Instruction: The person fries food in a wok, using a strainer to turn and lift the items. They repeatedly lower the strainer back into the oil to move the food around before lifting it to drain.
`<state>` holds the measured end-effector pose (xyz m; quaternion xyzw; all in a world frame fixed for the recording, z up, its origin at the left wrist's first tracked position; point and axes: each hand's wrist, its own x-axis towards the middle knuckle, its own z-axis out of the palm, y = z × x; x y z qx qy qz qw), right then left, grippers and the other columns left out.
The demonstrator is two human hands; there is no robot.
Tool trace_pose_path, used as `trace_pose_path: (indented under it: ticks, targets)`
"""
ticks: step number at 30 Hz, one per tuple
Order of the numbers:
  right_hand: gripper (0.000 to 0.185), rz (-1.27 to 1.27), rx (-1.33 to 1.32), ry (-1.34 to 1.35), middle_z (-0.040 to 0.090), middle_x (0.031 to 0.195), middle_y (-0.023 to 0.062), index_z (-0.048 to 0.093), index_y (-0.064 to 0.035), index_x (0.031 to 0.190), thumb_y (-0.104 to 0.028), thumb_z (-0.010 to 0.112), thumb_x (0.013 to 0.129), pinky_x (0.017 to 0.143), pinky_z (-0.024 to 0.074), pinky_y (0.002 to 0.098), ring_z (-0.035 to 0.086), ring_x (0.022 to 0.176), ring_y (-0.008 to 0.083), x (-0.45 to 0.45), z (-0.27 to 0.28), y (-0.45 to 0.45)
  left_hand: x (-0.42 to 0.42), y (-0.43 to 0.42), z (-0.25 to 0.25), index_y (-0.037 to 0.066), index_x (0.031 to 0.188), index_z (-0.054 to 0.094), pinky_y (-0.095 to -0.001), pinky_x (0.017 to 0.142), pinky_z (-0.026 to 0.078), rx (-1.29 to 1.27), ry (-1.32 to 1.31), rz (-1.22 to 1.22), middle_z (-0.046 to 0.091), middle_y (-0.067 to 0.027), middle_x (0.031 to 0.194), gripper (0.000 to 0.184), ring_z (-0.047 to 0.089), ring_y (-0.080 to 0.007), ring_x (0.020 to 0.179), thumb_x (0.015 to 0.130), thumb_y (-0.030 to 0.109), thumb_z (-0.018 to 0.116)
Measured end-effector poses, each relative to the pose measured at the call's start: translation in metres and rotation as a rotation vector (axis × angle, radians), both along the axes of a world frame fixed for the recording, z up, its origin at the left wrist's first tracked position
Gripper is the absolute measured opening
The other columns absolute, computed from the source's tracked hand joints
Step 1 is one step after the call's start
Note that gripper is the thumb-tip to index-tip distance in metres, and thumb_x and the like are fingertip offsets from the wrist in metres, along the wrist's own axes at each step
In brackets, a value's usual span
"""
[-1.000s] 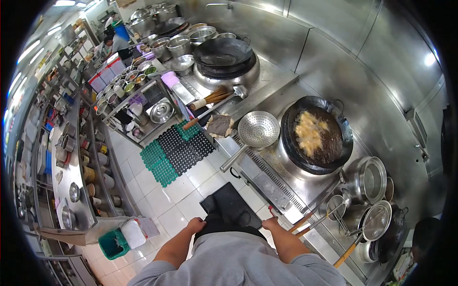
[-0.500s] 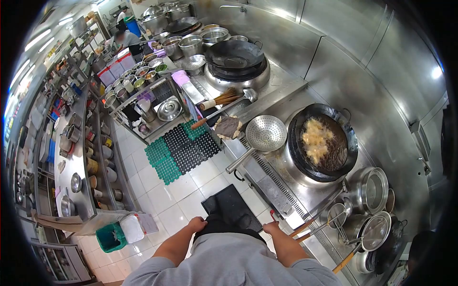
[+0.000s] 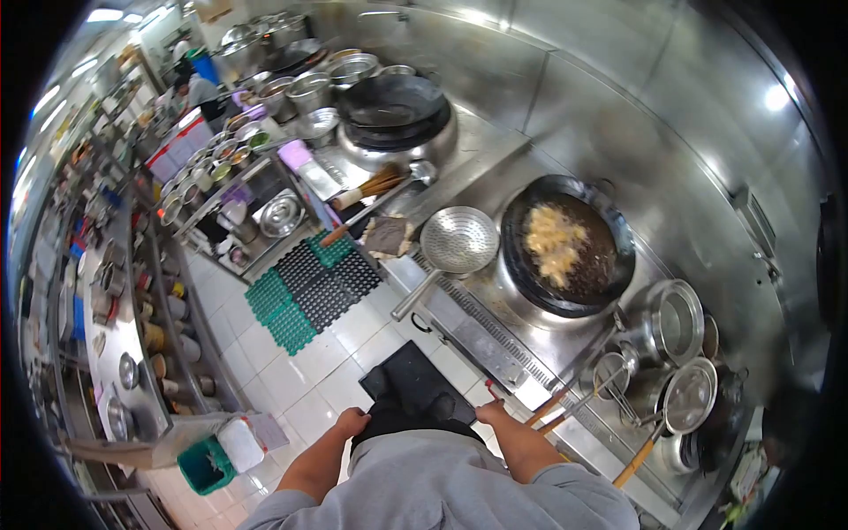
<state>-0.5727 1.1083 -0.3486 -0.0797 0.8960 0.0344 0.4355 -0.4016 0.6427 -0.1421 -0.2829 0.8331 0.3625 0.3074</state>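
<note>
My left hand [image 3: 353,421] hangs at my waist beside my black trousers, its fingers curled in, with nothing visible in it. By the front edge of the stove counter, my right hand [image 3: 489,412] has its fingers closed. A small red handle [image 3: 492,389] sits right at its fingertips; whether they grip it is not clear. Golden battered pieces [image 3: 555,245] fry in dark bubbling oil in a big black wok [image 3: 609,281]. Left of the wok, a perforated metal strainer [image 3: 459,239] rests on the counter, its handle jutting over the front edge.
A folded cloth [image 3: 387,236], a ladle [image 3: 422,171] and a bamboo brush [image 3: 380,184] lie on the counter. Long-handled strainers [image 3: 691,397] rest on pots at right. Behind stands another wok [image 3: 393,104]. On the floor are mats [image 3: 318,287] and a green bin [image 3: 205,466]. A person works far back.
The camera view has shifted, so the wok and stove appear further left and higher. My hands stay low at my waist and at the counter edge. The food remains in the oil.
</note>
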Motion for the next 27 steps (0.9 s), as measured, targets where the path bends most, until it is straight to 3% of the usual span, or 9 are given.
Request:
trace_pose_path:
  ticks: [1,2,3,4,11,13,14,20,27]
  targets:
    - [0.077,0.294,0.057,-0.162,0.049,0.147,0.0367,0.054,0.0172,0.137,-0.048,0.028,0.104,0.121,0.0176,0.0594,0.037,0.146,0.0514,-0.006,0.055,-0.032,0.001,0.0,-0.002,0.001,0.104,0.078,-0.0436,0.095,0.055,0.008,0.002,-0.031,0.076,-0.0228,0.106,0.043,0.072,-0.0373,0.103,0.087,0.039,0.066]
    - [0.077,0.266,0.061,-0.161,0.049,0.147,0.0367,0.054,0.0172,0.137,-0.048,0.028,0.104,0.121,0.0176,0.0594,0.037,0.146,0.0514,-0.006,0.036,-0.014,0.001,0.001,-0.003,0.001,0.104,0.078,-0.0435,0.095,0.055,0.008,-0.004,-0.006,0.076,-0.0228,0.106,0.043,0.072,-0.0371,0.103,0.087,0.039,0.067]
    - [0.077,-0.031,0.054,-0.172,0.025,0.158,0.0342,0.023,0.015,0.147,-0.033,0.045,0.091,0.12,0.0272,0.0517,0.038,0.147,0.0471,-0.002,-0.004,-0.001,0.001,0.001,-0.004,0.001,0.105,0.078,-0.0434,0.094,0.055,0.008,-0.011,0.023,0.076,-0.0228,0.106,0.043,0.072,-0.037,0.102,0.087,0.039,0.067]
    - [0.11,-0.324,0.044,-0.179,0.002,0.169,0.0317,-0.007,0.0128,0.158,-0.018,0.062,0.079,0.12,0.0368,0.0439,0.038,0.148,0.0428,0.0,-0.037,-0.021,0.001,0.002,-0.005,0.0,0.106,0.078,-0.0432,0.094,0.056,0.021,-0.034,0.056,0.076,-0.0226,0.106,0.044,0.073,-0.0368,0.102,0.087,0.039,0.068]
    - [0.113,-0.483,0.056,-0.143,0.003,0.171,0.0259,-0.008,0.0108,0.159,-0.013,0.064,0.076,0.118,0.0399,0.0435,0.04,0.148,0.0405,-0.009,0.107,-0.05,0.001,0.001,-0.014,0.0,0.107,0.077,-0.0432,0.093,0.056,-0.007,-0.02,0.027,0.076,-0.0233,0.106,0.045,0.073,-0.0366,0.101,0.088,0.039,0.069]
    - [0.095,-0.437,0.041,-0.166,0.003,0.167,0.0353,0.005,0.0176,0.156,-0.048,0.046,0.1,0.122,0.0333,0.0447,0.034,0.15,0.046,-0.008,0.119,-0.049,0.002,0.0,-0.015,-0.001,0.107,0.077,-0.0432,0.093,0.056,0.013,-0.012,0.04,0.076,-0.0235,0.106,0.045,0.073,-0.0367,0.101,0.088,0.04,0.07]
    - [0.095,-0.442,0.038,-0.167,0.003,0.167,0.0353,0.005,0.0176,0.156,-0.048,0.046,0.1,0.122,0.0333,0.0447,0.034,0.15,0.046,-0.009,0.124,-0.051,0.003,0.001,-0.015,-0.001,0.107,0.077,-0.0432,0.093,0.056,0.012,-0.013,0.034,0.076,-0.0235,0.106,0.045,0.073,-0.0367,0.101,0.088,0.04,0.07]
    - [0.096,-0.444,0.019,-0.161,0.006,0.166,0.0378,0.005,0.0204,0.155,-0.046,0.047,0.099,0.122,0.0337,0.0424,0.036,0.148,0.046,-0.008,0.114,-0.048,-0.002,0.002,-0.01,0.0,0.107,0.077,-0.0427,0.093,0.056,-0.016,-0.014,0.005,0.076,-0.0236,0.106,0.044,0.073,-0.0367,0.102,0.088,0.039,0.07]
    - [0.094,-0.349,0.028,-0.127,0.013,0.162,0.042,0.007,0.0254,0.151,-0.046,0.042,0.101,0.123,0.0309,0.043,0.034,0.149,0.0472,0.005,0.001,-0.024,-0.005,0.005,-0.01,0.001,0.107,0.077,-0.0427,0.093,0.056,0.017,-0.057,0.045,0.076,-0.0234,0.107,0.043,0.073,-0.0367,0.102,0.088,0.039,0.069]
